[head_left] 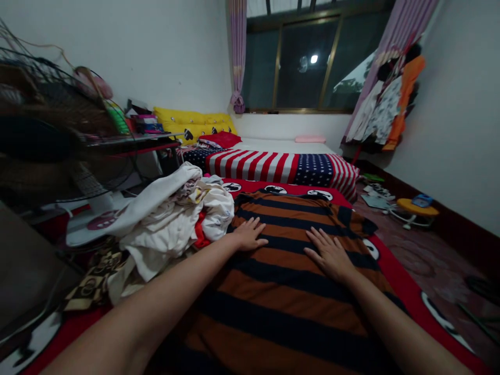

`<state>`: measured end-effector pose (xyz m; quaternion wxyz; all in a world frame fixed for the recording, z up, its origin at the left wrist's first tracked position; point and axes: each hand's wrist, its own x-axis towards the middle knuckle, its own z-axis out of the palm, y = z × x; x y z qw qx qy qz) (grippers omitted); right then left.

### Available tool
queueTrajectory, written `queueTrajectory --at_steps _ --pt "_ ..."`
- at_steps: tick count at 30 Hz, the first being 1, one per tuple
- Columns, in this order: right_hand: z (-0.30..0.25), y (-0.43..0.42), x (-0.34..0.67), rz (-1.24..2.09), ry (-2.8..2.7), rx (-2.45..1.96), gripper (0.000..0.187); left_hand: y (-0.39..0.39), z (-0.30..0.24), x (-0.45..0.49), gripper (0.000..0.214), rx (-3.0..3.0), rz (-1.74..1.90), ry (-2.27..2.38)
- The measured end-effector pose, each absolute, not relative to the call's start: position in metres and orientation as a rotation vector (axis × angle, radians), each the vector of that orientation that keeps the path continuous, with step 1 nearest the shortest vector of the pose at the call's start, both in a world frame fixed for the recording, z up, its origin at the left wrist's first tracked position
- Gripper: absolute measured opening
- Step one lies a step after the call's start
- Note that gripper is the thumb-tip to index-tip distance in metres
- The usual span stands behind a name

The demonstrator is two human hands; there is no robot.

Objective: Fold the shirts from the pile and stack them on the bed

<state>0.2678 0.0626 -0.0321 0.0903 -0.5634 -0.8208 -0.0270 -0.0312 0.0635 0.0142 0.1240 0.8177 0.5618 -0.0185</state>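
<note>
An orange and black striped shirt [289, 291] lies spread flat on a red blanket [402, 291] with black and white emblems. My left hand [249, 234] rests palm down on the shirt's left side, fingers stretched out. My right hand [328, 254] lies flat on the shirt a little to the right, fingers spread. Neither hand holds anything. Just left of my left hand sits a heap of white clothes [175, 213] with a bit of red cloth in it.
Beyond the shirt lies a stars-and-stripes blanket [281, 166], with a red pillow [221, 139] and yellow pillows [191, 121] behind. A fan cage [50, 130] stands at left. Clothes hang on a rack [390, 104] at right. A small yellow stool [416, 211] stands on the floor.
</note>
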Motion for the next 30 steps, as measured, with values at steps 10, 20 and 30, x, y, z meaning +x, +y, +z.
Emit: queueTrajectory --at_steps 10,20,30 --pt "-0.015 -0.020 0.222 -0.191 -2.448 -1.491 0.057 -0.076 0.024 -0.094 0.035 2.371 0.568 1.806" --pt "0.034 -0.090 0.198 0.823 -2.550 -0.927 0.026 -0.121 0.020 -0.113 0.024 1.932 0.338 2.261" --pt "0.039 0.099 0.093 0.888 -2.034 -1.295 0.028 -0.129 0.011 -0.128 0.018 1.805 0.527 1.954"
